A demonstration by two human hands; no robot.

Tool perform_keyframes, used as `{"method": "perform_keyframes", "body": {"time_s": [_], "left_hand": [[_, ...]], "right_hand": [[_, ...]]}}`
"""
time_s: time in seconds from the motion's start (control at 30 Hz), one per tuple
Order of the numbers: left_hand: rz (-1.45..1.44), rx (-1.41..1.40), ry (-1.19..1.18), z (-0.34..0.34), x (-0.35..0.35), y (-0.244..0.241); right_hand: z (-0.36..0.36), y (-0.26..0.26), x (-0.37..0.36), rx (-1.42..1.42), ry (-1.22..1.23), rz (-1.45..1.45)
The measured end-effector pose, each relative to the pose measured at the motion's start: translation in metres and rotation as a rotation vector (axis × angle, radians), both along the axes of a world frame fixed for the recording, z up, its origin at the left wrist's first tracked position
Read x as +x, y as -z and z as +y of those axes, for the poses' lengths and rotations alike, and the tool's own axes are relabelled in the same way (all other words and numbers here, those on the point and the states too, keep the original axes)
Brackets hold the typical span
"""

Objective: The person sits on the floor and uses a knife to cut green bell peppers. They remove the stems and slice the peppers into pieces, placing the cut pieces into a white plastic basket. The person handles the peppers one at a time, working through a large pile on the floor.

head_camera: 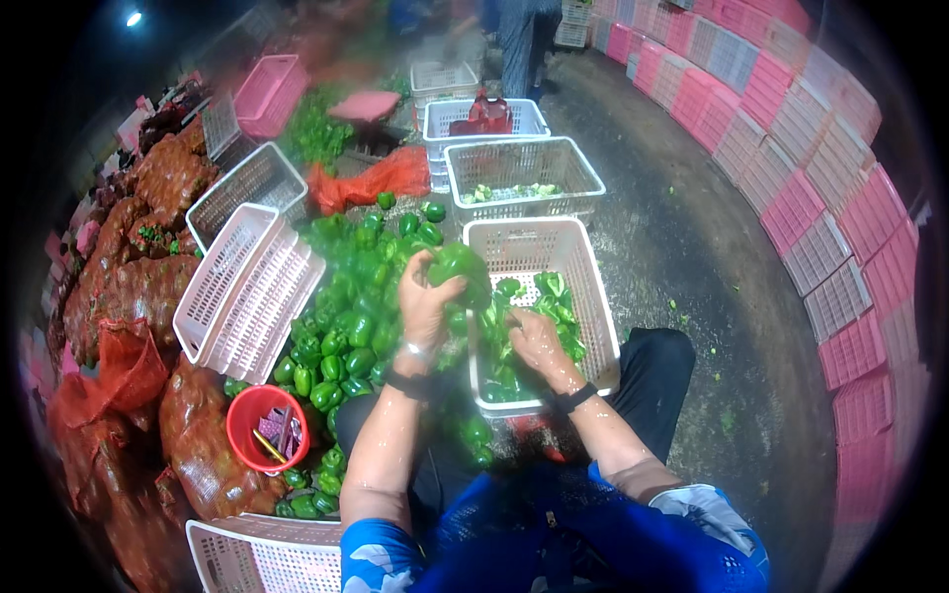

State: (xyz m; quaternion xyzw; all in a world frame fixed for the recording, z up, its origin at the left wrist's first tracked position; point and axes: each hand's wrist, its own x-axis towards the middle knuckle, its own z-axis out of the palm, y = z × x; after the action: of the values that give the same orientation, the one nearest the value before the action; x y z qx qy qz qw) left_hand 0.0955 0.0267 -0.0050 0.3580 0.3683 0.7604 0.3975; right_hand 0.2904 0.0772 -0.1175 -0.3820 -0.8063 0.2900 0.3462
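Observation:
My left hand grips a whole green bell pepper in the air, beside the left rim of a white plastic crate. My right hand is over that crate with its fingers curled. Whether something small sits in those fingers cannot be made out. Cut green pepper pieces lie inside the crate, mostly along its right side and near end. To the left of the crate spreads a large heap of whole green bell peppers, partly blurred by smears in the view.
A red bucket holding wrapped items stands left, before bulging mesh sacks. Tilted white crates edge the heap. Another crate with pepper scraps stands beyond mine. Stacked pink and white crates line the right. A person's legs show at the back.

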Motion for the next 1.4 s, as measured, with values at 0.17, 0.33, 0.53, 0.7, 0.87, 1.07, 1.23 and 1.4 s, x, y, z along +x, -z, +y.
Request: {"method": "perform_keyframes", "body": {"time_s": [0.17,0.33,0.53,0.7,0.87,1.07,1.23,1.4], "left_hand": [[-0.235,0.049,0.075,-0.004,-0.009,0.002],[-0.252,0.101,0.131,-0.010,-0.027,-0.010],[-0.219,-0.086,0.250,-0.005,0.006,0.022],[0.062,-0.154,0.183,-0.003,0.027,0.050],[0.133,-0.173,0.140,-0.009,0.034,0.048],[-0.157,-0.164,0.198,-0.006,0.033,0.055],[-0.483,-0.086,0.292,0.001,0.037,0.052],[-0.652,-0.106,0.372,0.007,0.044,0.052]], "right_hand": [[0.006,-0.001,0.007,0.009,-0.010,-0.067],[0.020,0.015,0.032,-0.093,0.095,-0.150],[-0.005,-0.101,-0.008,-0.191,-0.211,0.397],[0.004,-0.079,-0.010,-0.196,-0.190,0.356],[-0.001,-0.077,-0.010,-0.314,-0.171,0.447],[0.004,-0.072,-0.014,-0.338,-0.204,0.570],[-0.004,-0.075,-0.014,-0.717,-0.131,0.967],[-0.005,-0.071,-0.010,-0.599,-0.107,1.128]]}}
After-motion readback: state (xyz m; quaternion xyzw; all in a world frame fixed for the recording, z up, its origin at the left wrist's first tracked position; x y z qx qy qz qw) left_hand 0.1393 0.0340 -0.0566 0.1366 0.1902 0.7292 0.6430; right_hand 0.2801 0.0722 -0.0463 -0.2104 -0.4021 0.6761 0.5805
